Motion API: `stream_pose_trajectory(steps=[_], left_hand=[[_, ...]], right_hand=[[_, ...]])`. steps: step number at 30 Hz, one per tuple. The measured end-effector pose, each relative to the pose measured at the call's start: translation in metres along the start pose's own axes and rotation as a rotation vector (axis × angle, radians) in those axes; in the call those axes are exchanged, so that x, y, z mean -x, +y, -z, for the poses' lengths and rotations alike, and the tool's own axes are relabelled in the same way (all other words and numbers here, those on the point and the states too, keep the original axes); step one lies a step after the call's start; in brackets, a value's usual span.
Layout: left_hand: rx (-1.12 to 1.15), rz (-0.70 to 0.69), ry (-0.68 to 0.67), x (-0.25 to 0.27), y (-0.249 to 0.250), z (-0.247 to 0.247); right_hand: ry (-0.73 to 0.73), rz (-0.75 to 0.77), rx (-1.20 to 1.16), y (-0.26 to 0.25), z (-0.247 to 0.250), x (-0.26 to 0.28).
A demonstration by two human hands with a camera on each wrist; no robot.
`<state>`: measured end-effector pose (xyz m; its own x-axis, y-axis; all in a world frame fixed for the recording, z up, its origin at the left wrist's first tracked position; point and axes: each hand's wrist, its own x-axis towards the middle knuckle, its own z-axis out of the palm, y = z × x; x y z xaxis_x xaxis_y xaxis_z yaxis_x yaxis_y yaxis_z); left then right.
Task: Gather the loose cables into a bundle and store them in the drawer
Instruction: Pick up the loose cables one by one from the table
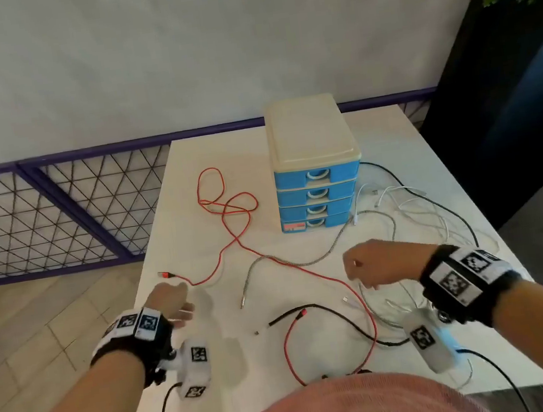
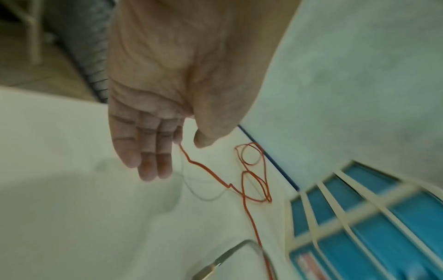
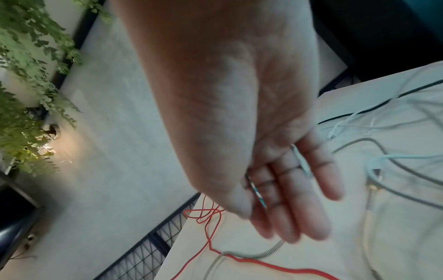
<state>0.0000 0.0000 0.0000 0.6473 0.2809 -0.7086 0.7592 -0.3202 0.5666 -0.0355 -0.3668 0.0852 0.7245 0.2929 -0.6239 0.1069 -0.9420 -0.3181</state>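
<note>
We find the left hand (image 1: 171,300) hovering with fingers straight and relaxed, holding nothing, just beside the plug end of the red cable (image 1: 229,208), which we judge is its first pick. The right hand (image 1: 371,267) hangs over the cable tangle; its fingers look loosely extended, and a thin white cable (image 3: 302,162) appears to lie across them, though blur keeps us from confirming a grip. The remaining cables, namely a braided cable (image 1: 305,263), a black cable (image 1: 344,320) and others, sprawl over the white table (image 1: 177,239). The blue drawer unit (image 1: 319,196) stands at the far side, all four drawers closed. Several cable loops lie near the right table edge; bare surface remains on the left for gathering.
</note>
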Motion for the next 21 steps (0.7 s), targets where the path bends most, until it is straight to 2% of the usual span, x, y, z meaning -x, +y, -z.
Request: stream_pose_trajectory(steps=[2, 3, 7, 9, 12, 17, 21], left_hand=[[0.248, 0.075, -0.060, -0.014, -0.003, -0.005], [0.323, 0.095, -0.093, -0.018, -0.003, -0.008], [0.485, 0.089, -0.194, -0.029, 0.004, -0.023], [0.533, 0.023, -0.151, -0.024, 0.013, -0.029], [0.528, -0.161, -0.056, -0.005, 0.033, -0.032], [0.159, -0.635, 0.012, 0.052, 0.069, -0.047], [-0.028, -0.944, -0.010, 0.092, 0.091, -0.068]], right_hand=[[0.154, 0.034, -0.152, -0.005, 0.005, -0.016], [0.181, 0.049, -0.187, -0.009, 0.007, -0.024], [0.203, 0.083, -0.277, -0.016, 0.011, -0.038], [0.205, 0.098, -0.291, -0.020, 0.016, -0.037], [0.233, 0.120, -0.394, -0.026, 0.023, -0.037], [0.393, 0.209, -0.567, -0.055, 0.036, -0.049], [0.415, 0.247, -0.561, -0.087, 0.040, -0.058]])
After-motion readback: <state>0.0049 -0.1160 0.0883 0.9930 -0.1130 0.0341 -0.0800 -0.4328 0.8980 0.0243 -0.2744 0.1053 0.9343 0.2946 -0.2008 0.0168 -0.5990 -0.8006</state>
